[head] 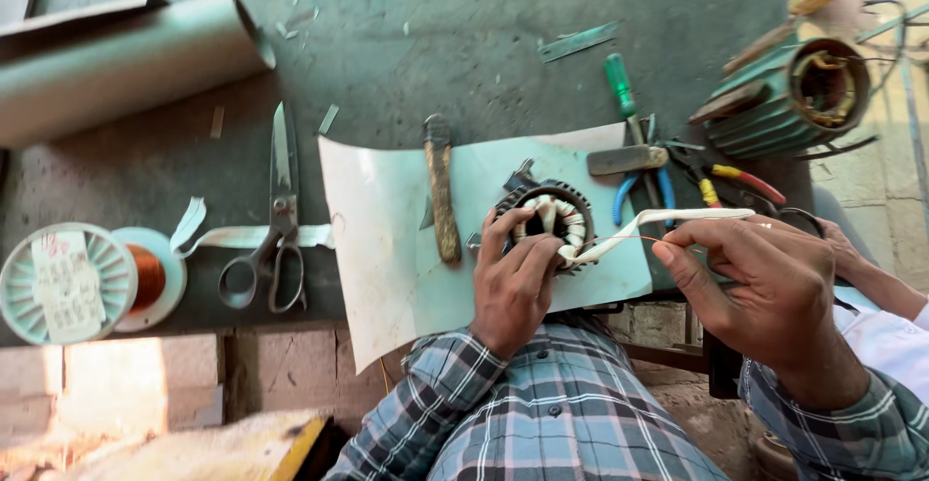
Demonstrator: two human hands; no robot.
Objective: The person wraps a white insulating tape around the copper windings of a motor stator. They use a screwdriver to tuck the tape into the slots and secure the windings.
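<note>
While the left hand [513,283] steadies it, a small round black motor stator with white windings [549,222] sits on a pale sheet [387,249].
Left grip pressed on the stator's rim; right hand [764,283] grip pinched on a thin white sleeve strip [668,220] running to the coil. Winding looks mostly in, lacing seemingly unfinished. Steel scissors [276,220] and copper wire spool [145,278] lie well apart on the dark surface [435,45].

Daylight, fairly bright, coming from the right: top-right corner by the green motor housing [779,104] is sunlit and washed out. Dark bench [406,45] evenly lit, shadows soft. Mild glare on the pale sheet [387,239]. Centre sharp; wide-angle stretch and softness at edges.
</note>
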